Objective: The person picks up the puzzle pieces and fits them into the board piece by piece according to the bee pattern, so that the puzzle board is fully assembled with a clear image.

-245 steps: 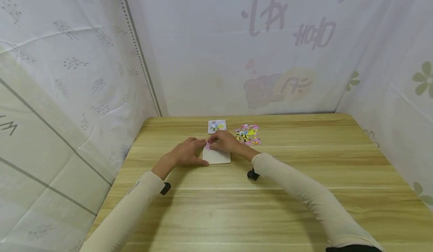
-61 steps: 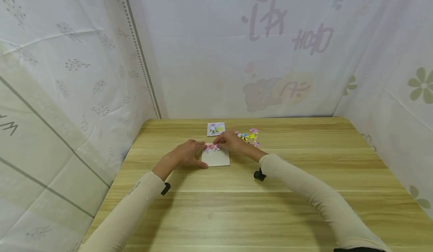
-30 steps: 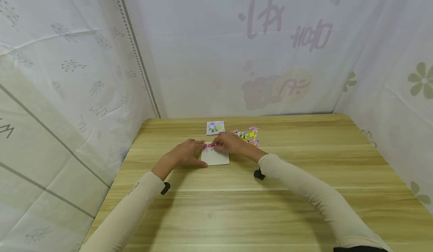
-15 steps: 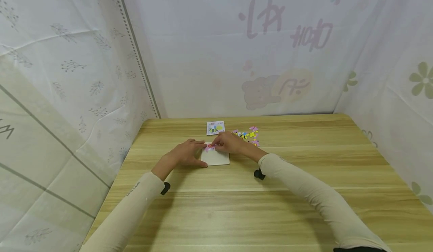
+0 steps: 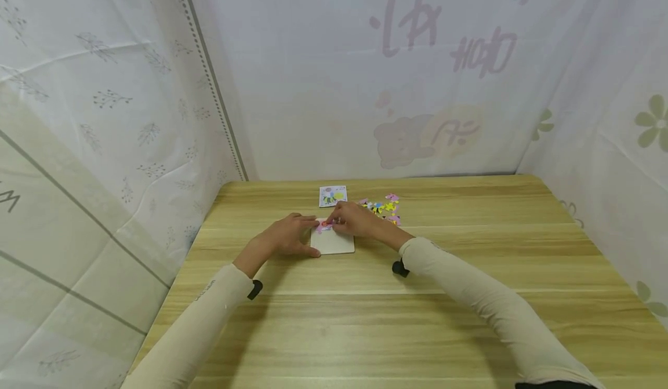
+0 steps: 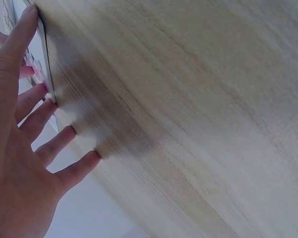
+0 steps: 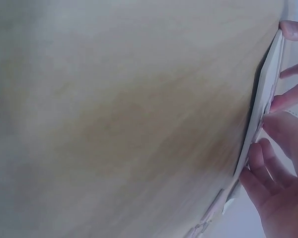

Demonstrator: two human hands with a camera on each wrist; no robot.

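A white square puzzle board (image 5: 334, 244) lies on the table, with pink puzzle pieces (image 5: 325, 226) along its upper left part. At the board's left side my left hand (image 5: 287, 235) is spread, its thumb at the near left corner and its fingertips at the edge. In the left wrist view, the left fingers (image 6: 37, 119) are fairly straight against that edge and the table. My right hand (image 5: 354, 220) is over the board's upper right, thumb and fingers bent together at a puzzle piece, mostly hidden by the fingers. The right wrist view shows the right hand (image 7: 283, 173) at the board's edge.
Several loose puzzle pieces (image 5: 388, 207), pink, yellow and black, lie right of the board, partly behind the right hand. A picture card with a bee (image 5: 333, 196) lies behind the board. The wooden table (image 5: 334, 325) meets a printed curtain (image 5: 313, 87) at its back edge.
Since the oldest frame, more pink pieces have come onto the board and the loose pile has shrunk. Over the last second the right fingers shift only slightly at the row; the left hand stays put.
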